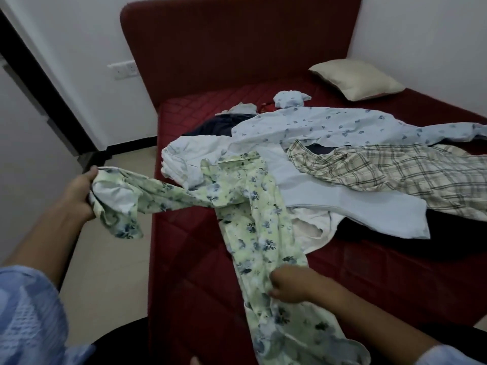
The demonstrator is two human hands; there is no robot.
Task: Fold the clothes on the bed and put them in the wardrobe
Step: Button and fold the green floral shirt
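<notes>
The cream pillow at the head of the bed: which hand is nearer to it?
Right. The right hand grips the green floral shirt on the mattress, below the cream pillow; the left hand holds its sleeve off the bed's far side.

Left hand (pixel 79 196) grips floral shirt (pixel 253 206) sleeve end; right hand (pixel 290 284) pinches hem; between grips, fabric drapes over bed (pixel 200 259).

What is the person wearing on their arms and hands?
Both hands, left and right, are bare: no gloves, rings or watch visible. The forearms are bare too. Light blue textured knit sleeves sit pushed up near the elbows, the right one barely showing at the frame's corner.
</notes>
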